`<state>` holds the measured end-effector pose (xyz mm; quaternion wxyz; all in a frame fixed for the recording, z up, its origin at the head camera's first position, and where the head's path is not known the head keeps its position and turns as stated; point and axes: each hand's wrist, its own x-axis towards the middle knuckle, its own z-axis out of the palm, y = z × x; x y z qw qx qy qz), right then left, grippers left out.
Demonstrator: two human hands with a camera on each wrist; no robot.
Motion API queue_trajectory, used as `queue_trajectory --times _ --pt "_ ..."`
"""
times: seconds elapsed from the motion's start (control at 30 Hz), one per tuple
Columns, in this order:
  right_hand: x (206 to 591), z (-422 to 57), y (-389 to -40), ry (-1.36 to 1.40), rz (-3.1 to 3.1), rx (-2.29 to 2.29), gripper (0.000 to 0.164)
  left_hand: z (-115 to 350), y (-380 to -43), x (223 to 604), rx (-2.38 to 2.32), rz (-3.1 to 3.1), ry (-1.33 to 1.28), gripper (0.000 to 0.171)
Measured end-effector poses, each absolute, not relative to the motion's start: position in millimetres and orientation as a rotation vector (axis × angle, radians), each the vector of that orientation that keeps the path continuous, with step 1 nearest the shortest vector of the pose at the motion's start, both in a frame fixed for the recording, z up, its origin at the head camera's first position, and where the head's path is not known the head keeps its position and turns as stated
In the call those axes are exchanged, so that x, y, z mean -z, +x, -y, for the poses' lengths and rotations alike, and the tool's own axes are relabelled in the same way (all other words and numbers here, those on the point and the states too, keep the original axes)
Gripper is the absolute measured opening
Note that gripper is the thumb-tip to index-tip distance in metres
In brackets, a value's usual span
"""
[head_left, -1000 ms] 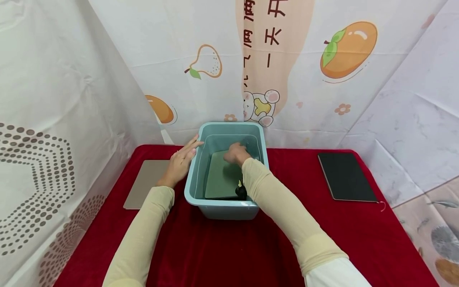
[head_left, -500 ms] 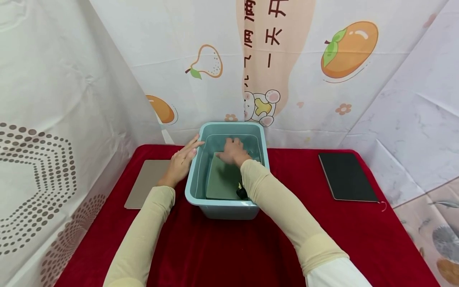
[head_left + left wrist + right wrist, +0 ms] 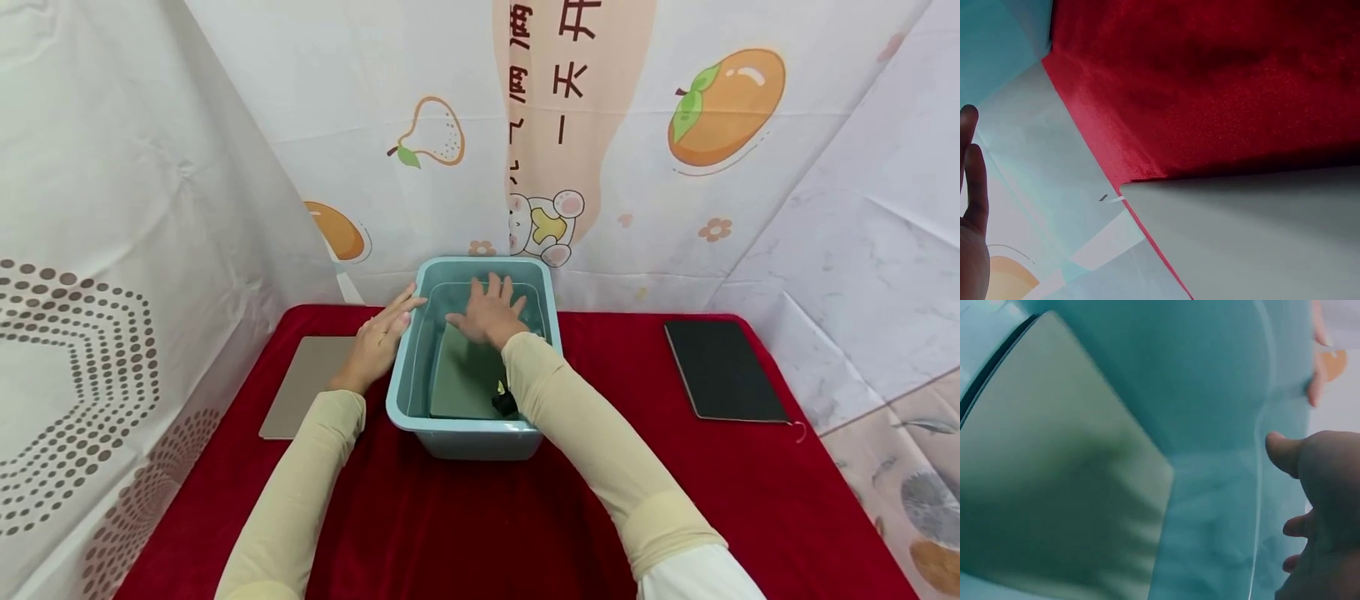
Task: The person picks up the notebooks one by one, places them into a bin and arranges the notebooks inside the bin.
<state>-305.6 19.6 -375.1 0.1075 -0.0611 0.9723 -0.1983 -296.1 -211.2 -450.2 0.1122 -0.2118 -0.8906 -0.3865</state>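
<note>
A light-blue plastic bin (image 3: 480, 443) stands at the middle back of the table. Inside it lies a green notebook (image 3: 459, 379), its cover filling the left of the right wrist view. My right hand (image 3: 493, 315) is over the notebook's far end, inside the bin, fingers spread and holding nothing. Along the bin's left rim my left hand (image 3: 378, 343) rests with straight fingers. Under my right wrist shows a small black object (image 3: 504, 402) with a yellow tip. The right sleeve hides part of the bin's right side.
A grey-beige notebook (image 3: 306, 385) lies on the red cloth (image 3: 450, 533) left of the bin, partly under the left arm. At the right lies a black notebook (image 3: 727, 371) with a ribbon at its near corner. Printed white curtains (image 3: 450, 200) hang close behind.
My right hand has moved toward the bin's far end, and its fingers have gone from bent to spread. The left hand stays at the rim.
</note>
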Motion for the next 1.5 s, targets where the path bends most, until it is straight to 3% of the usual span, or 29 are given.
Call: queue_trajectory --times 0.77,0.97,1.5 --pt "347.4 -41.8 -312.5 -0.378 -2.942 0.690 0.091 213.3 -294.2 453.8 1.150 2.626 -0.603 0.044" --pt "342.0 -48.9 -312.8 -0.393 -2.984 0.586 0.087 213.2 -294.9 456.4 1.164 2.634 -0.597 0.046" --pt "318.5 -65.5 -303.0 -0.392 -2.965 0.339 0.093 210.9 -295.3 452.6 1.168 2.612 -0.602 0.043"
